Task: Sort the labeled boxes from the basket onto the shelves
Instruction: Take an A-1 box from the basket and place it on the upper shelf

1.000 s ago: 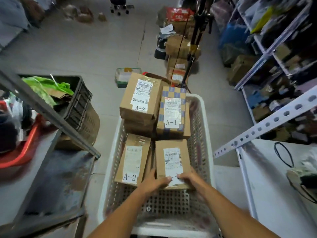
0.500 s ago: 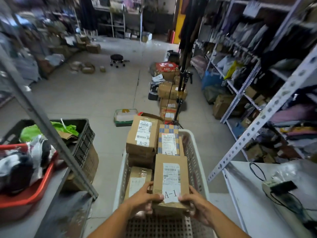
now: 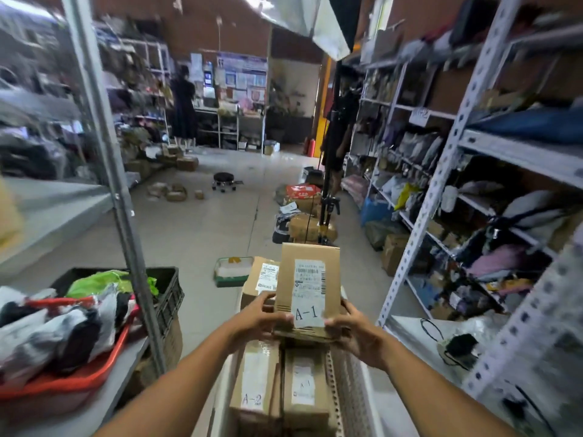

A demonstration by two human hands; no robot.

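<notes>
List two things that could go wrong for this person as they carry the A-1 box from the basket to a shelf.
1. Both hands, left and right, grip only the near end of the A-1 box; raised and tilted, it might slip and fall back into the basket.
2. The A-2 box lies below, and the frame is blurred; a hurried glance could mean the wrong shelf.

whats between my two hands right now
In the head view, a cardboard box with a label marked A-1 sits between the left hand and the right hand. Each hand grips one lower side of it, above the boxes left in the basket.
</notes>
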